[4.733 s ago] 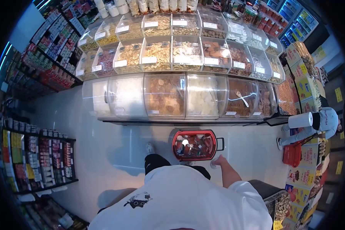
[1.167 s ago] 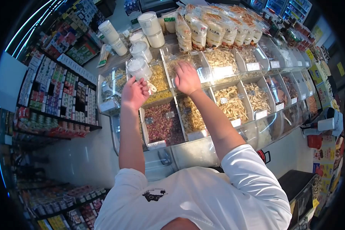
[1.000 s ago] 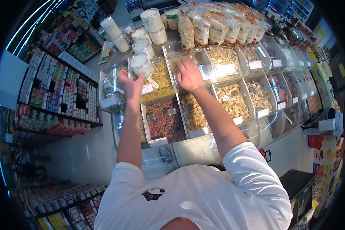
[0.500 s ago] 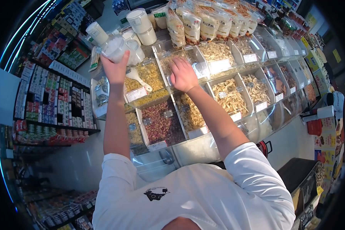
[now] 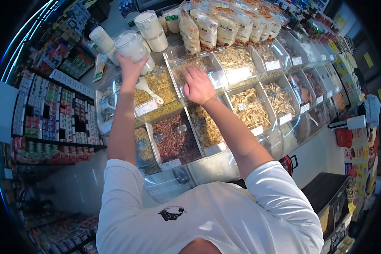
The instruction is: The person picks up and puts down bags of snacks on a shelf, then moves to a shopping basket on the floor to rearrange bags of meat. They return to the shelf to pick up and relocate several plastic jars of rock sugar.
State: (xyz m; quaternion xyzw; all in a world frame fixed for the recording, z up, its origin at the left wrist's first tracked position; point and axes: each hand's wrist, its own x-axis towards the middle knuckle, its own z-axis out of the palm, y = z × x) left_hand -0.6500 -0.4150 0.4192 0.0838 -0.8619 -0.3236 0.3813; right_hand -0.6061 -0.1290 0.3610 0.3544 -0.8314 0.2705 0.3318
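My left hand (image 5: 131, 67) is wrapped around the near side of a clear plastic jar (image 5: 129, 41) with whitish contents, at the back left of the bulk-food counter. The jar stands about upright among other white-filled jars (image 5: 148, 24); its base is hidden. Over a clear-lidded bin (image 5: 180, 63) at the back, my right hand (image 5: 197, 85) lies flat with its fingers stretched out, and nothing shows in it. Between my arms, a white scoop (image 5: 149, 89) rests above the bin of yellow dried flowers (image 5: 161, 84).
Bins of dried rosebuds (image 5: 173, 135) and pale dried slices (image 5: 252, 108) fill the counter's near row. Bagged goods (image 5: 226, 29) stand along its back. Stocked shelves (image 5: 51, 110) are on the left. A red container (image 5: 344, 137) is at the right.
My left hand has brought the jar from a tilted position to nearly upright, slightly farther back among the other jars. My right hand stays on the bin. The whole view has shifted slightly.
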